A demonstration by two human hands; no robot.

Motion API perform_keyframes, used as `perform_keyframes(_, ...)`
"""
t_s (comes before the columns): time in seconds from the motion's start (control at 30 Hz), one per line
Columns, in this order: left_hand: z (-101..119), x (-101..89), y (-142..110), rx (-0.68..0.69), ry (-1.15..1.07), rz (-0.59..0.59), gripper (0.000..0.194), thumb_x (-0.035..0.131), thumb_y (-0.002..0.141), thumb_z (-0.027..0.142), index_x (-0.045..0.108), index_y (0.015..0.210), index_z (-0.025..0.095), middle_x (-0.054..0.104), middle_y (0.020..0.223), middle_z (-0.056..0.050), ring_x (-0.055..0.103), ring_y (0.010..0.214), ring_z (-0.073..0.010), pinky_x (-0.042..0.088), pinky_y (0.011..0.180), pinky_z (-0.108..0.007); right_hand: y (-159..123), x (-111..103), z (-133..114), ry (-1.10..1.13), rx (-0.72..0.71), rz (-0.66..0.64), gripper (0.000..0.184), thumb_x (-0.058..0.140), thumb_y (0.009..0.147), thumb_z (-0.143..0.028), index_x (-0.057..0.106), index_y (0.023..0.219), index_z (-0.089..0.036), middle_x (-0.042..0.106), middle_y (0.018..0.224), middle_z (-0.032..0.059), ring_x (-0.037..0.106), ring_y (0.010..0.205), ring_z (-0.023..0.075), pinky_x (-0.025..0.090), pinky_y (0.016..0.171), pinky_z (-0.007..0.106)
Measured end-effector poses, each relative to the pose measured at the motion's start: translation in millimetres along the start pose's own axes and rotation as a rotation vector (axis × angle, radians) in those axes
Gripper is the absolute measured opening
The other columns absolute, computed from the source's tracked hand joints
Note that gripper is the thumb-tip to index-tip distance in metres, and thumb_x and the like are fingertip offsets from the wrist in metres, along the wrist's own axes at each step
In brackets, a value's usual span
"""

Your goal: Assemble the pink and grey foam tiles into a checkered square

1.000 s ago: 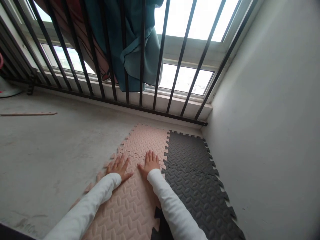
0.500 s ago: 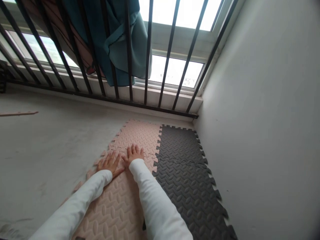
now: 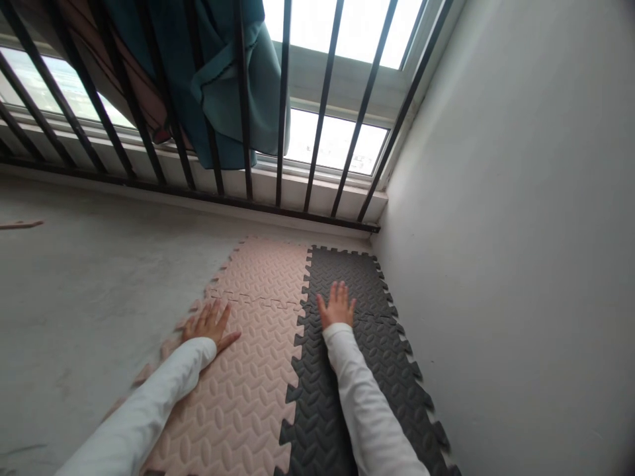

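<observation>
From my distant seat I see two rows of interlocking mats lying side by side on the floor (image 3: 99, 311), the left-hand row (image 3: 248, 383) meeting the right-hand row (image 3: 316, 377) along a toothed seam; the left hand (image 3: 208, 324) is on the left-hand row, by its outer edge and just nearer than its cross seam; the right hand (image 3: 338, 307) is over the right-hand row (touching or not, I cannot tell); a wall (image 3: 510, 231) stands right of the mats; beyond their far end runs a railing (image 3: 278, 209); behind its bars hangs a cloth (image 3: 265, 99), with a window (image 3: 336, 142) behind that; a thin strip (image 3: 22, 225) lies far left, well apart.
</observation>
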State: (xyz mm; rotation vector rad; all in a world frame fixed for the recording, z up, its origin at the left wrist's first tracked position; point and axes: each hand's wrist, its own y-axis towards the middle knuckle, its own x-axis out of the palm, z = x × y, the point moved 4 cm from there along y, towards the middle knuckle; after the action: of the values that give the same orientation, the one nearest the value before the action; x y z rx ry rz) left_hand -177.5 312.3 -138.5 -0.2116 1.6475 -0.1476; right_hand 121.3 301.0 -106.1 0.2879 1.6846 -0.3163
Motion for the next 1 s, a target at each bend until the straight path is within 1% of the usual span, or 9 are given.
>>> perform_keyframes(0.17,-1,2.9,2,0.010,-0.047,-0.004,0.072,0.033,0.068,0.059,0.016,0.131,0.028,0.011,0.142,-0.003,0.007,0.128,-0.0244,0.008,0.099,-0.046,4,-6,73,-0.087,0.116,-0.056,0.072,0.014,0.078,-0.058,0.013,0.133,-0.010,0.011,0.140,0.0105,0.010,0.127,0.0212,0.012,0.101,0.045)
perform_keyframes(0.27,0,3.2,3,0.017,-0.073,-0.009,0.072,0.033,0.068,0.060,0.017,0.131,0.029,0.009,0.142,-0.003,0.004,0.128,-0.0246,0.007,0.099,-0.047,-2,-13,92,-0.135,0.174,0.018,0.072,0.016,0.079,-0.055,0.014,0.132,-0.005,0.012,0.140,0.0134,0.011,0.127,0.0222,0.013,0.101,0.044)
perform_keyframes(0.33,0,2.7,3,0.020,-0.082,-0.012,0.072,0.032,0.068,0.060,0.016,0.131,0.029,0.007,0.142,-0.002,0.002,0.129,-0.0245,0.006,0.099,-0.047,-19,-15,81,-0.151,0.162,0.035,0.072,0.019,0.080,-0.052,0.015,0.131,-0.001,0.013,0.139,0.0164,0.011,0.127,0.0240,0.011,0.102,0.045)
perform_keyframes(0.4,1,2.8,3,0.028,-0.093,-0.021,0.072,0.032,0.068,0.059,0.016,0.131,0.029,0.006,0.142,-0.002,0.001,0.129,-0.0246,0.006,0.099,-0.048,-47,-15,51,-0.134,0.021,0.081,0.074,0.022,0.079,-0.053,0.013,0.131,-0.001,0.010,0.139,0.0173,0.007,0.128,0.0265,0.006,0.102,0.046)
perform_keyframes(0.5,1,3.6,3,0.035,-0.112,-0.008,0.072,0.032,0.068,0.060,0.017,0.131,0.028,0.007,0.142,-0.003,0.001,0.129,-0.0249,0.006,0.099,-0.048,-106,-4,-14,-0.025,-0.572,-0.064,0.068,0.026,0.078,-0.053,0.011,0.133,-0.016,0.009,0.140,0.0054,0.003,0.128,0.0227,0.004,0.104,0.043)
perform_keyframes(0.57,0,4.4,4,0.033,-0.114,0.010,0.072,0.032,0.068,0.060,0.017,0.131,0.028,0.008,0.142,-0.003,0.002,0.129,-0.0247,0.006,0.099,-0.048,-139,4,-31,0.020,-0.608,-0.179,0.067,0.025,0.078,-0.053,0.011,0.133,-0.016,0.012,0.140,0.0056,0.008,0.128,0.0241,0.007,0.103,0.046)
perform_keyframes(0.7,2,3.0,2,0.034,-0.079,0.001,0.071,0.030,0.069,0.060,0.016,0.131,0.029,0.008,0.142,-0.003,0.003,0.129,-0.0233,0.007,0.099,-0.047,-180,5,-29,0.069,-0.595,-0.121,0.073,0.033,0.077,-0.051,0.003,0.133,-0.016,0.005,0.139,0.0062,0.005,0.127,0.0272,0.011,0.103,0.048)
perform_keyframes(0.9,4,-7.3,-2,0.042,-0.089,-0.035,0.069,0.028,0.071,0.060,0.014,0.131,0.029,0.004,0.143,-0.002,0.002,0.129,-0.0217,0.007,0.099,-0.046,-217,34,18,0.076,-0.789,-0.171,0.069,0.035,0.076,-0.053,0.005,0.132,-0.024,0.015,0.137,0.0032,0.017,0.125,0.0252,0.023,0.100,0.047)
perform_keyframes(1.0,4,-9.2,-5,0.034,-0.116,-0.015,0.066,0.029,0.072,0.058,0.016,0.131,0.030,0.007,0.142,-0.003,0.005,0.129,-0.0215,0.008,0.100,-0.044,-212,41,85,-0.020,-0.475,0.014,0.066,0.033,0.075,-0.055,0.018,0.131,-0.023,0.023,0.135,0.0075,0.019,0.124,0.0289,0.026,0.096,0.052)
